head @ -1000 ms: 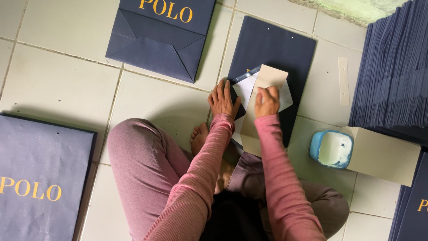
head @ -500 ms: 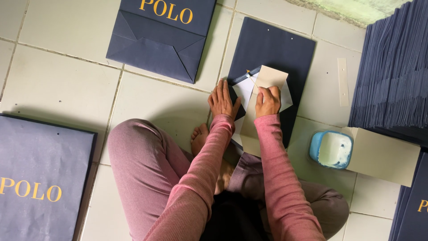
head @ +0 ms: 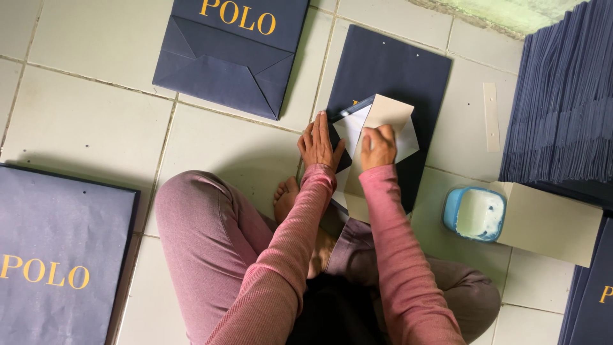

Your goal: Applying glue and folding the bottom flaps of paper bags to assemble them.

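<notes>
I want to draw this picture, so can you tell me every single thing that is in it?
Flat paper bag being worked on: one, navy, on the floor in front of the person.
Card piece: one, beige, on that bag's folded bottom, under the right hand.
Folded paper bags: two more, navy with gold letters, one at top centre, one at lower left.
Stack of bags: many, navy, along the right edge.
Tub: one, blue with white stuff inside, on the floor at right.
Card sheet: one, beige, beside the tub.
Strip: one, pale, on the tiles.
Floor tiles: off-white.
Legs: mauve trousers, crossed, foot bare.
Left hand: flat on the bag's edge.
Right hand: pressing the card piece.
</notes>
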